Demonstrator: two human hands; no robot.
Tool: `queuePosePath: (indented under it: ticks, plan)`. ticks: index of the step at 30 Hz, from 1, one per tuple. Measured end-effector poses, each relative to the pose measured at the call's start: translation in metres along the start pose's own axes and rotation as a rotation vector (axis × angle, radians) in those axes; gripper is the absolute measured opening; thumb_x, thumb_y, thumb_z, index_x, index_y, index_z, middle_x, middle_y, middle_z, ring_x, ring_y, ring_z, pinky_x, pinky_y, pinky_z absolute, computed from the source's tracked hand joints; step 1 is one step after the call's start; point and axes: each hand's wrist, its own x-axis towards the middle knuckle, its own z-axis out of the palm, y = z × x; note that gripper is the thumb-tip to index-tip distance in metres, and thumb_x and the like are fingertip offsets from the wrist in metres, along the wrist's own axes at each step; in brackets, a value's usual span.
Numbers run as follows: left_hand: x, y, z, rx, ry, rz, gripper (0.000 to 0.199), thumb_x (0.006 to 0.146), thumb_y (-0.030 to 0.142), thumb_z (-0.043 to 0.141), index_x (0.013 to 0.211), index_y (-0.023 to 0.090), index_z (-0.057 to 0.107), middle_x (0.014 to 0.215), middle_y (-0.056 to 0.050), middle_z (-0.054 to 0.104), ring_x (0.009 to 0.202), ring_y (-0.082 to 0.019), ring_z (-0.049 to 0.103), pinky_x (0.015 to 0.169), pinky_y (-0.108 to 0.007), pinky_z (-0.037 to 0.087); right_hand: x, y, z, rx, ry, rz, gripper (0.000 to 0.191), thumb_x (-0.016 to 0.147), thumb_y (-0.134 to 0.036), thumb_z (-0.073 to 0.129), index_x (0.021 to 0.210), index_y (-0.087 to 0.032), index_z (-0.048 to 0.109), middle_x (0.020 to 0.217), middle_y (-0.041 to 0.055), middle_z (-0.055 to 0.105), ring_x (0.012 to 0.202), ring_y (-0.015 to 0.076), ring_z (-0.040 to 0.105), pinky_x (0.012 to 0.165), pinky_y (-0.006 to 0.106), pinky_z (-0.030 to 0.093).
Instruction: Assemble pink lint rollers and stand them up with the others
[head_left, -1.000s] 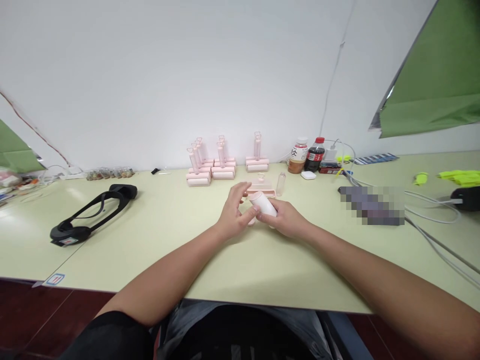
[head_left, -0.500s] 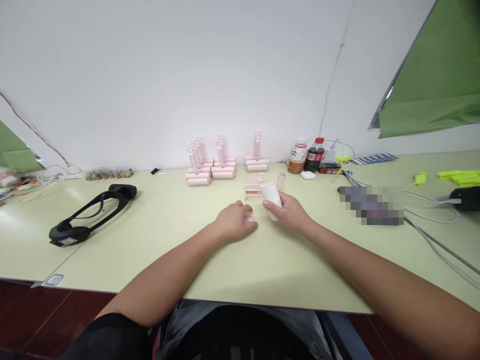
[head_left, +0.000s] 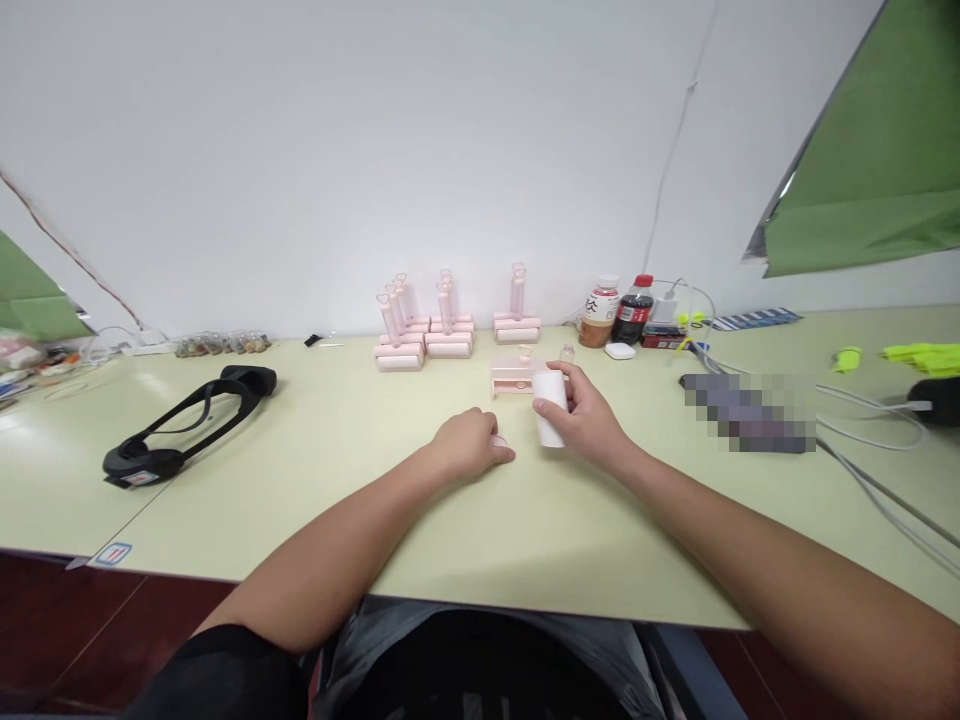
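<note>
My right hand (head_left: 590, 418) is wrapped round a white sticky-paper roll (head_left: 550, 420), which stands nearly upright at the table surface. To its left, my left hand (head_left: 466, 445) rests low over the table, its fingers closed on a small pink round piece (head_left: 499, 441) that is mostly hidden. Just behind the hands lies a pink lint roller holder (head_left: 506, 372), open at the front. A clear pinkish handle piece (head_left: 568, 353) shows partly behind my right fingers.
Several assembled pink lint rollers (head_left: 399, 358) stand along the wall, with another lint roller (head_left: 517, 329) further right. Two drink bottles (head_left: 634, 312), a white case (head_left: 620, 351) and cables are to the right. A black headset strap (head_left: 187, 430) lies left on the table (head_left: 315, 520).
The white roll has turned more upright, and its pink end has gone from sight. My right hand has shifted slightly. My left hand's fingers have drawn closer round the small pink piece.
</note>
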Motion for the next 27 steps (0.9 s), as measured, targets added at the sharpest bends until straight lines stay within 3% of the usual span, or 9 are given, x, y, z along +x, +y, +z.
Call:
queuePosePath:
  ticks: [7, 11, 16, 20, 24, 27]
  plan:
    - [0.001, -0.001, 0.005, -0.075, 0.088, 0.045, 0.012, 0.066, 0.026, 0.068, 0.074, 0.021, 0.061, 0.077, -0.006, 0.065, 0.068, -0.023, 0.060, 0.056, -0.029, 0.040, 0.001, -0.004, -0.001, 0.066, 0.073, 0.032, 0.042, 0.075, -0.047, 0.065, 0.106, -0.023, 0.051, 0.085, 0.0028, 0.063, 0.071, 0.0201, 0.058, 0.062, 0.033, 0.047]
    - [0.006, -0.004, 0.010, -0.276, 0.189, 0.077, 0.025, 0.067, 0.024, 0.067, 0.092, 0.020, 0.065, 0.086, -0.006, 0.068, 0.072, -0.021, 0.063, 0.062, -0.029, 0.046, 0.002, -0.005, -0.001, 0.082, 0.121, 0.016, 0.041, 0.074, -0.047, 0.066, 0.102, -0.023, 0.049, 0.078, -0.0001, 0.058, 0.069, 0.0191, 0.055, 0.059, 0.032, 0.045]
    - [0.012, -0.008, 0.012, -0.542, 0.168, -0.077, 0.015, 0.067, 0.027, 0.069, 0.075, 0.020, 0.057, 0.071, 0.000, 0.064, 0.056, -0.014, 0.056, 0.051, -0.025, 0.041, 0.003, -0.004, -0.002, 0.137, 0.185, 0.017, 0.041, 0.073, -0.046, 0.067, 0.099, -0.024, 0.045, 0.078, -0.0020, 0.053, 0.063, 0.0160, 0.051, 0.056, 0.031, 0.045]
    - [0.017, -0.011, 0.014, -0.689, 0.191, -0.159, 0.027, 0.064, 0.024, 0.072, 0.059, 0.018, 0.046, 0.087, -0.005, 0.067, 0.066, -0.014, 0.059, 0.059, -0.027, 0.046, 0.005, -0.006, -0.002, 0.253, 0.185, 0.063, 0.044, 0.073, -0.047, 0.066, 0.099, -0.024, 0.039, 0.082, -0.0026, 0.053, 0.051, 0.0122, 0.050, 0.045, 0.029, 0.045]
    - [0.019, -0.009, 0.013, -0.935, 0.198, -0.163, 0.037, 0.061, 0.024, 0.076, 0.057, 0.017, 0.040, 0.088, -0.006, 0.066, 0.068, -0.012, 0.059, 0.066, -0.030, 0.049, 0.006, -0.007, -0.002, 0.342, 0.187, 0.111, 0.046, 0.072, -0.043, 0.066, 0.106, -0.024, 0.042, 0.089, -0.0013, 0.054, 0.053, 0.0124, 0.057, 0.046, 0.032, 0.053]
    - [0.019, -0.005, 0.009, -1.163, 0.242, -0.096, 0.041, 0.057, 0.026, 0.081, 0.064, 0.017, 0.042, 0.091, -0.004, 0.064, 0.075, -0.012, 0.061, 0.073, -0.031, 0.049, 0.007, -0.008, -0.003, 0.408, 0.168, 0.170, 0.038, 0.074, -0.035, 0.063, 0.107, -0.023, 0.049, 0.091, 0.0004, 0.056, 0.056, 0.0128, 0.059, 0.052, 0.035, 0.059]
